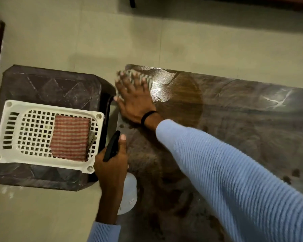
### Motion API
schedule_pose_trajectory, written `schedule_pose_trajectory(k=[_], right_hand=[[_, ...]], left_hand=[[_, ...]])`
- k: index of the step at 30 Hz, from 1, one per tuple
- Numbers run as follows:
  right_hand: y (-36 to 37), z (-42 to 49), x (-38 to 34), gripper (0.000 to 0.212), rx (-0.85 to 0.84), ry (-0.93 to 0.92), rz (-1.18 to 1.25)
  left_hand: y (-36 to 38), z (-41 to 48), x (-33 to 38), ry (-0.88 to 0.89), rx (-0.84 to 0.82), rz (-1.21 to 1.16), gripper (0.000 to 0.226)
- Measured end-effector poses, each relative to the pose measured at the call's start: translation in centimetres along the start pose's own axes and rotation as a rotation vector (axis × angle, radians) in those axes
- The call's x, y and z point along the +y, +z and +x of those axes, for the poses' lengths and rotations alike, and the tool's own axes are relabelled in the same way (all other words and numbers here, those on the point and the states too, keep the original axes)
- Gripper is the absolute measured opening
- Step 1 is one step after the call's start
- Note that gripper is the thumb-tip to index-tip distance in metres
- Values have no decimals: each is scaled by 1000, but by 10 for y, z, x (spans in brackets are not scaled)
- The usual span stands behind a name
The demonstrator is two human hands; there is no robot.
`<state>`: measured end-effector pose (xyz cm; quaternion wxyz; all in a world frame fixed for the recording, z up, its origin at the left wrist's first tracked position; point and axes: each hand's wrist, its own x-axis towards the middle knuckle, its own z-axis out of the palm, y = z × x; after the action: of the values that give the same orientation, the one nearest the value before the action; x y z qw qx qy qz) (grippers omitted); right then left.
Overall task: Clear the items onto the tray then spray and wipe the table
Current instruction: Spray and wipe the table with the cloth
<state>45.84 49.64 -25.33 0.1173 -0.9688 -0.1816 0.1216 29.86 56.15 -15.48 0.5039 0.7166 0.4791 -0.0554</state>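
A view from above looks down on a long brown surface (234,119) with a glossy, marbled finish. Its far edge runs from the upper middle of the view out to the right, and its left edge lies close beside a dark stool (51,84), with only a narrow gap of pale tiled floor (94,41) between them. Open floor lies beyond the far edge and to the near left of the stool.

The right hand (135,100) reaches across to the far left corner of the surface. Its fingers are spread straight and press flat on a striped wiping cloth (147,80), which lies right at that corner and is blurred. A black band (147,116) circles the wrist, above a light blue ribbed sleeve (217,163). Next to the cloth the surface shines brightly.

The left hand (112,165) hovers at the near left edge, fingers curled round the black trigger head of a spray bottle (129,189) with a white body hanging below the hand.

On the stool sits a white perforated tray (47,106). A folded red checked cloth (70,137) lies in its right half, with something greyish tucked under it that is too hidden to identify. A few dark spots mark the surface near its right side.
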Motion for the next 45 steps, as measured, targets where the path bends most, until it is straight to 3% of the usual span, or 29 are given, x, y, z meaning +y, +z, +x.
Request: schedule_pose_trajectory(k=[2, 4, 8, 11, 13, 16, 18, 20, 23, 26, 28, 30, 33, 37, 41, 43, 45], right_hand=[[7, -54, -5, 64, -60, -192, -25], [11, -98, 17, 63, -96, -263, -13], [-4, -68, 68, 61, 1, 83, 6], [-13, -9, 36, 64, 53, 246, 83], [-3, -12, 2, 63, -8, 107, 76], [19, -93, -26, 59, -116, -303, -14], [26, -152, -11, 55, -151, -404, -14], [20, -172, 26, 55, -126, -339, -18], [4, -132, 61, 57, -34, -62, -15], [-1, -73, 30, 59, 20, 161, 94], [13, -77, -8, 60, -27, 71, 92], [33, -122, -38, 60, -108, -167, 43], [46, -208, -28, 55, -187, -413, -27], [30, -216, 30, 55, -117, -257, -35], [20, -153, -1, 58, -37, 9, 66], [31, -153, -36, 61, -84, -27, 81], [50, -187, -61, 62, -172, -261, 32]], left_hand=[[-4, -6, -1, 7, -23, 5, 31], [-10, -7, -3, 20, -36, 10, 31], [-14, -7, -12, 32, -9, -22, 33], [-11, -9, -19, 53, 13, -36, 33], [-12, -15, -22, 72, 37, -53, 29], [-19, -30, -19, 109, 52, -90, 26], [-24, -37, -18, 129, 61, -92, 27], [-29, -38, -23, 133, 75, -88, 27], [-34, -40, -34, 132, 86, -64, 25], [-35, -45, -43, 139, 128, -53, 20], [-36, -51, -44, 116, 168, -52, 27], [-39, -58, -46, 105, 164, -32, 32], [-45, -68, -49, 54, 173, -47, 23], [-52, -75, -59, -18, 185, -20, 37], [-55, -81, -71, -26, 209, -13, 39], [-58, -87, -74, -30, 223, -5, 37], [-64, -91, -77, -40, 237, -6, 34]])
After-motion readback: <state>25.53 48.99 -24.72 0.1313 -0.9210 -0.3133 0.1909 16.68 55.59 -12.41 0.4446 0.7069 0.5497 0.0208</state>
